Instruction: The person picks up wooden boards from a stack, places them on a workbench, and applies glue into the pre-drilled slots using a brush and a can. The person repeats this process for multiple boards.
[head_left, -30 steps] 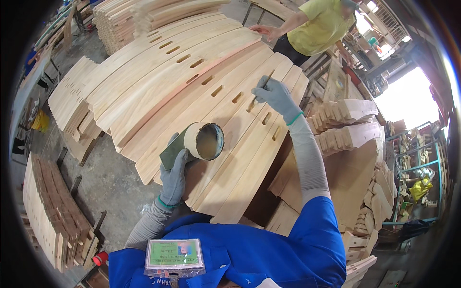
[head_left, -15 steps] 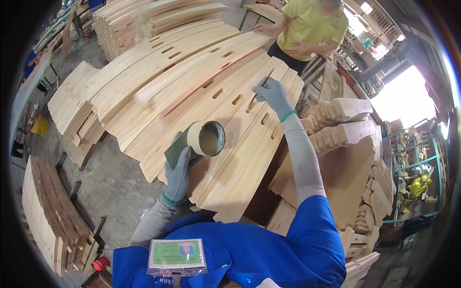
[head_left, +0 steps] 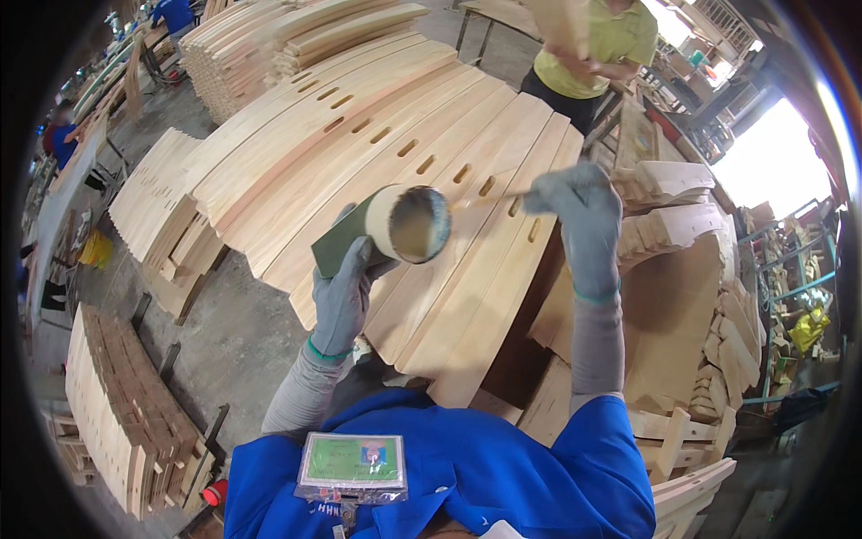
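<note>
Presently, left hand (head_left: pixel 344 296) wrapped round cup (head_left: pixel 384 221), right hand (head_left: pixel 579 211) pinching blurred stick (head_left: pixel 496 198); both things above slotted boards (head_left: pixel 440 301) laid side by side. Concrete floor (head_left: pixel 241 314) and wood stack (head_left: pixel 135 391) at left; co-worker (head_left: pixel 621 40) beyond.

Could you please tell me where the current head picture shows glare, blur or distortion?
Head view: glare washes out the bright opening at the right; head view: the right hand and its thin stick look blurred; head view: fisheye bending shows toward the rim, with black corners.
</note>
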A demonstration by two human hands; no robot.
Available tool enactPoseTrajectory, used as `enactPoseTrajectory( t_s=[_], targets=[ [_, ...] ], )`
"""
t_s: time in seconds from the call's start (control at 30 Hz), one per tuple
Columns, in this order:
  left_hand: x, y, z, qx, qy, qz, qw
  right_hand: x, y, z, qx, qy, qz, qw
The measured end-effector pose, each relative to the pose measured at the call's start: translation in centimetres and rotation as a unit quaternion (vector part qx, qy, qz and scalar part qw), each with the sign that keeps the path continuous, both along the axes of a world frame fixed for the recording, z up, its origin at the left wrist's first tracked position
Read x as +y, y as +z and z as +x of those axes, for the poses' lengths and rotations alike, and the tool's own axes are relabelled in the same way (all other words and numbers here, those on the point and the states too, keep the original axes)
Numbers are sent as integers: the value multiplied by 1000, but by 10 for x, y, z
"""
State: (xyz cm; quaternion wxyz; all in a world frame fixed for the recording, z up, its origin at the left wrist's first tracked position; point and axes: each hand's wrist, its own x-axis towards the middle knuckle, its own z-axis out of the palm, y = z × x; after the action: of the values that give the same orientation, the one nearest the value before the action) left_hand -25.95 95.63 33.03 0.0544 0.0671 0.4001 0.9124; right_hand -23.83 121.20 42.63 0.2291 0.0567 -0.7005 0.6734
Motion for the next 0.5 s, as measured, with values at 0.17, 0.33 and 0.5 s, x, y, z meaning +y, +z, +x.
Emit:
enactPoseTrajectory(
  t_s=[0.17,0.33,0.5],
  targets=[
    [-6,27,8,73,-52,-7,996,-35,0,36,25,58,94,994],
    [-33,8,10,103,-14,-108,989,-42,-1,55,112,22,-23,993],
    [-30,0,15,137,88,-138,977,-44,-21,55,143,123,-79,979]
  ],
)
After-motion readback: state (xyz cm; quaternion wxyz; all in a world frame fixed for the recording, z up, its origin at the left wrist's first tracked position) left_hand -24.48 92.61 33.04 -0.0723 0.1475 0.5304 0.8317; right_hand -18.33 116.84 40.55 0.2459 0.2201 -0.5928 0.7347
